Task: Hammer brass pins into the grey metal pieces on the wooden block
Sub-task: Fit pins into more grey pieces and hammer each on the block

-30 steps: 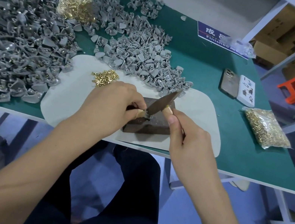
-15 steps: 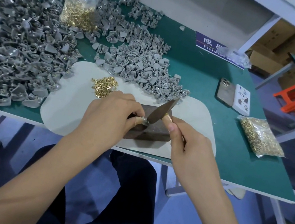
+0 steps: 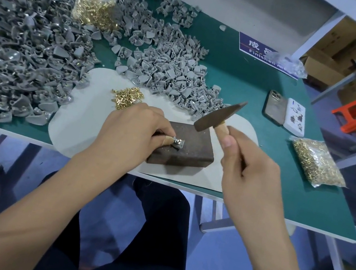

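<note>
A dark wooden block (image 3: 190,147) lies on a pale mat (image 3: 84,118) at the table's front edge. My left hand (image 3: 133,131) pinches a small grey metal piece (image 3: 178,143) on top of the block. My right hand (image 3: 249,169) grips the wooden handle of a small hammer (image 3: 219,117), whose dark head hangs raised above the block's far right corner, apart from the piece. A small heap of loose brass pins (image 3: 126,98) lies on the mat behind my left hand.
Big piles of grey metal pieces (image 3: 20,54) cover the left and the middle (image 3: 171,71) of the green table. A bag of brass pins (image 3: 96,1) stands at the back, another (image 3: 316,165) lies at right. A phone (image 3: 276,107) and a white box (image 3: 295,116) lie at right.
The hammer has risen off the grey piece and swung up to the right. My left hand still holds the piece on the block.
</note>
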`<state>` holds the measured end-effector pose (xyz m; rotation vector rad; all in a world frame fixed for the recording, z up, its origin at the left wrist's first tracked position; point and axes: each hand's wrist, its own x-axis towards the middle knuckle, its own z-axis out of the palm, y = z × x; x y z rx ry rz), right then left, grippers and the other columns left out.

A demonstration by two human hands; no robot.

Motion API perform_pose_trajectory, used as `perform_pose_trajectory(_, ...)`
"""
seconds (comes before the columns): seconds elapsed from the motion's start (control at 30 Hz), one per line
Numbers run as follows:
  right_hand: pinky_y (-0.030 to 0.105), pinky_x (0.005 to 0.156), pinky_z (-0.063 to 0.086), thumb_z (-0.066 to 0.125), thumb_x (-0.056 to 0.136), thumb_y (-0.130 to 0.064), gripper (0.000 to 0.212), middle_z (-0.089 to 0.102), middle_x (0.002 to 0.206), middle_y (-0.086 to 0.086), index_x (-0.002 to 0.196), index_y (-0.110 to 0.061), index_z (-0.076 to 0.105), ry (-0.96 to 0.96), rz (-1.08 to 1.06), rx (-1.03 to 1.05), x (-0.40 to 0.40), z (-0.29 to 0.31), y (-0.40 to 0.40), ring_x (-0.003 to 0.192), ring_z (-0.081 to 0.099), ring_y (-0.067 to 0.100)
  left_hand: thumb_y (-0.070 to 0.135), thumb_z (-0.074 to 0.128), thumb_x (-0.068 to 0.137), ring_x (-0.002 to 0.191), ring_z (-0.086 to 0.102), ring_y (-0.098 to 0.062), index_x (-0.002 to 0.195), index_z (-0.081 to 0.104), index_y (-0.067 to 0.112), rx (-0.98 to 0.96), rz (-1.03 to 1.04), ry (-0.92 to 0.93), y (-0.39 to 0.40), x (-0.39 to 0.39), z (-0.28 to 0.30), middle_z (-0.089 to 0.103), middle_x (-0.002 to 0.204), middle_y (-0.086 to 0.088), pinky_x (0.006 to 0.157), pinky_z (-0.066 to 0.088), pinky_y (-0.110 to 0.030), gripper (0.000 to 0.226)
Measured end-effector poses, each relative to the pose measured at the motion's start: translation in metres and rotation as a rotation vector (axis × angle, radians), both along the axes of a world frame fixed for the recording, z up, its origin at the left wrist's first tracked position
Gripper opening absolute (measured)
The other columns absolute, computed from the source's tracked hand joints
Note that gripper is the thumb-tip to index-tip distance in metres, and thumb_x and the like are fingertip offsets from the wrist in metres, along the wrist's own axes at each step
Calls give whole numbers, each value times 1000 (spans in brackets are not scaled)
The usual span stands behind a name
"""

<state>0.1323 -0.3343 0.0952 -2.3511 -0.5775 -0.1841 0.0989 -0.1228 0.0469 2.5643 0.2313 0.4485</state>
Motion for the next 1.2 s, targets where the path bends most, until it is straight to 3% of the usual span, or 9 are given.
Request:
perform_pose_trajectory(0.17, 31, 55, 36, 37, 106, -51, 35, 55, 66, -21, 123, -39, 65, 105, 32, -97, -4, -16, 4, 58, 41, 10, 48, 73, 86, 95, 56, -9, 90, 75, 43, -24, 7, -1, 2, 0, -2, 64, 86, 20, 67, 41, -29, 6)
perform_pose_trajectory(0.27, 22, 51, 32, 36, 105, -51, 37, 50, 60, -26, 127, -39, 64, 121, 49, -141, -4, -24, 3, 56, 40, 11, 49, 73, 85, 96, 56, -8, 91, 75, 44, -19, 6, -6, 3, 0, -3, 64, 86, 22, 67, 38, -29, 8)
perform_pose_trajectory(0.4, 21, 50, 33, 37, 106, -51, 34, 50, 60, -25, 125, -40, 63, 99, 51, -121, -4, -24, 3, 55, 41, 10, 48, 73, 86, 96, 56, -8, 91, 74, 44, -9, -3, -8, 3, -1, -3, 63, 86, 21, 67, 39, -29, 7)
perform_pose_trajectory(0.57, 30, 51, 31, 36, 105, -51, 32, 49, 60, -19, 114, -39, 65, 110, 79, -130, 0, -19, 3, 57, 38, 14, 47, 72, 87, 96, 55, -9, 91, 74, 44, 12, -6, -3, 1, -1, -1, 59, 84, 21, 65, 37, -29, 5)
perform_pose_trajectory(0.77, 23, 54, 38, 36, 106, -53, 25, 49, 74, 4, 92, -58, 56, -48, 70, -2, 7, 6, -4, 61, 46, 18, 48, 72, 87, 92, 54, -7, 88, 73, 45, 19, -9, -8, 2, -1, 0, 60, 84, 21, 63, 36, -28, 4)
perform_pose_trajectory(0.87, 26, 53, 36, 40, 107, -49, 24, 52, 68, -4, 104, -49, 65, 10, 84, -15, 6, -5, 0, 59, 46, 14, 48, 72, 87, 93, 55, -7, 89, 73, 45, 21, -6, -9, 3, 0, -2, 61, 84, 21, 64, 38, -29, 4)
perform_pose_trajectory(0.97, 18, 49, 28, 42, 106, -43, 32, 49, 57, -21, 123, -34, 69, 102, 93, -81, 1, -26, 3, 53, 40, 10, 48, 72, 87, 94, 55, -8, 91, 73, 45, 21, -10, 0, 3, 0, -3, 61, 85, 22, 64, 37, -29, 5)
perform_pose_trajectory(1.03, 17, 48, 27, 41, 106, -45, 34, 48, 57, -25, 126, -35, 67, 93, 98, -106, 2, -27, 1, 52, 40, 9, 50, 72, 87, 94, 55, -7, 91, 73, 45, 24, -5, 0, 4, 0, -3, 61, 85, 22, 64, 36, -29, 6)
perform_pose_trajectory(1.2, 19, 50, 30, 43, 108, -42, 28, 48, 63, -14, 121, -37, 67, 49, 95, -41, 5, -15, -2, 56, 39, 11, 50, 72, 86, 93, 55, -7, 88, 73, 45, 19, 2, -1, 3, -1, -2, 61, 84, 21, 64, 38, -29, 6)
